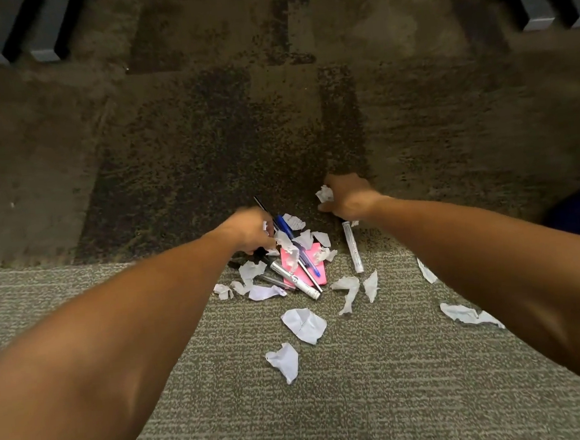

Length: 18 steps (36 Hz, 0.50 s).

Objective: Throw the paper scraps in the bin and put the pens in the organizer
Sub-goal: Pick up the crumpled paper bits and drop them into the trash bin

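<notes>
Here, my right hand [343, 197] grips a crumpled white paper scrap [324, 194]. My left hand [251, 230] is curled among torn scraps and pens over a pink sticky-note pad [314, 274]; its hold is unclear.

Carpet floor [395, 367]: grey ribbed near, brown mottled patches beyond; grey furniture legs [43, 48] at far corners

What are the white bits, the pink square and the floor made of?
White scraps: thin paper, matte, torn and crumpled. Pink pad: probably sticky-note paper, flat and matte. Floor: carpet, with a ribbed woven texture.
</notes>
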Tool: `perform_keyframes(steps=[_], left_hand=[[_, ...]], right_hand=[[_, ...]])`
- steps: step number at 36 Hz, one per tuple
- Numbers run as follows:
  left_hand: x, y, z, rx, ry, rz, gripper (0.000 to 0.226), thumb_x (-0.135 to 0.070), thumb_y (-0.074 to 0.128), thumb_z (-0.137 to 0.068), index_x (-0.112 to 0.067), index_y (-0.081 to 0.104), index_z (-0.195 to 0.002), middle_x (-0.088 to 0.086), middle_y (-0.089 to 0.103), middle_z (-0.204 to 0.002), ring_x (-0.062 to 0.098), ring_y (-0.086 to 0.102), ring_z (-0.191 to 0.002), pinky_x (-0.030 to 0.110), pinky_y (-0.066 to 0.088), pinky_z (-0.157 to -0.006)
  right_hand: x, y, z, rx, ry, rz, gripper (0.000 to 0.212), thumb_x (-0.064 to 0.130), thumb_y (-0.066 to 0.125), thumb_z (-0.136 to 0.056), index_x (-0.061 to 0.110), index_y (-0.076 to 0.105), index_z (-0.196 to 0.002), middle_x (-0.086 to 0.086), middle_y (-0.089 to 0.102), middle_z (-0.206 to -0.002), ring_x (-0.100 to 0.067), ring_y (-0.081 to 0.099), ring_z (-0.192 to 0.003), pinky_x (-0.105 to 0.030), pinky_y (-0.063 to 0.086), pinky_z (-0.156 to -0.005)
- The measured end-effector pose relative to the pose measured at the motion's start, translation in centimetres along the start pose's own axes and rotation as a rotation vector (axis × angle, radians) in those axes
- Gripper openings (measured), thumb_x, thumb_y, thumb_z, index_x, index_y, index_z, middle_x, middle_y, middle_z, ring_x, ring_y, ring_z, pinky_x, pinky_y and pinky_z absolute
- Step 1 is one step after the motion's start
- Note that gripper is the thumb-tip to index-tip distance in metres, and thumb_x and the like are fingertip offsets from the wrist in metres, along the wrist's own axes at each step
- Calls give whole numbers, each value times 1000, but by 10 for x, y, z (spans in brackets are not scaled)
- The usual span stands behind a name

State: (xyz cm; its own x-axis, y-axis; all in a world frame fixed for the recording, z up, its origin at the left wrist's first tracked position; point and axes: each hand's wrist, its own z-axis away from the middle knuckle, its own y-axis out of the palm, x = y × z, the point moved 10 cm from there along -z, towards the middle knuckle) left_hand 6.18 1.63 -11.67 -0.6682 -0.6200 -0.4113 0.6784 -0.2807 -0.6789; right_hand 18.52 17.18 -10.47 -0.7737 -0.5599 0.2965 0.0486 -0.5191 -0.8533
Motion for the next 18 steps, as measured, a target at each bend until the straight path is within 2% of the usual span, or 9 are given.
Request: perform_keyframes(steps=[7, 10, 14, 16, 18], left_hand=[[5, -4, 5, -30, -6, 73, 16, -17, 71, -83, -9, 69, -96, 4, 63, -78, 15, 64, -64, 15, 45, -39], [8, -12, 9, -43, -20, 147, 11, -15, 70, -79, -8, 67, -87, 8, 67, -78, 17, 65, -62, 20, 49, -45], [8, -26, 18, -94, -23, 257, 12, -10, 70, -80, -7, 62, -72, 11, 68, -72, 14, 64, -55, 14, 44, -40], [4, -31, 23, -99, -10, 327, 14, -4, 68, -81, -6, 59, -71, 14, 68, -75, 14, 65, -57, 15, 49, -44], [0, -35, 28, -101, 2, 394, 13, 2, 65, -82, -4, 56, -75, 15, 64, -81, 17, 66, -64, 18, 54, -49]], right_hand=[[3, -1, 1, -12, -18, 47, 31, 36, 63, -94, 15, 61, -117, -13, 64, -117, -31, 63, -99, -30, 42, -70], [2, -11, 7, -27, -13, 31, 32, 35, 54, -98, 12, 61, -118, -14, 64, -116, -32, 63, -99, -31, 44, -70], [3, -28, 22, -46, -36, -49, 34, 32, 47, -99, 7, 61, -118, -16, 65, -115, -31, 63, -98, -29, 43, -72], [3, -37, 29, -36, -37, -57, 33, 30, 47, -98, 5, 62, -114, -16, 65, -109, -28, 62, -90, -29, 44, -68], [4, -44, 36, -29, -44, -42, 29, 26, 49, -97, 4, 63, -108, -15, 66, -101, -26, 61, -82, -27, 42, -58]])
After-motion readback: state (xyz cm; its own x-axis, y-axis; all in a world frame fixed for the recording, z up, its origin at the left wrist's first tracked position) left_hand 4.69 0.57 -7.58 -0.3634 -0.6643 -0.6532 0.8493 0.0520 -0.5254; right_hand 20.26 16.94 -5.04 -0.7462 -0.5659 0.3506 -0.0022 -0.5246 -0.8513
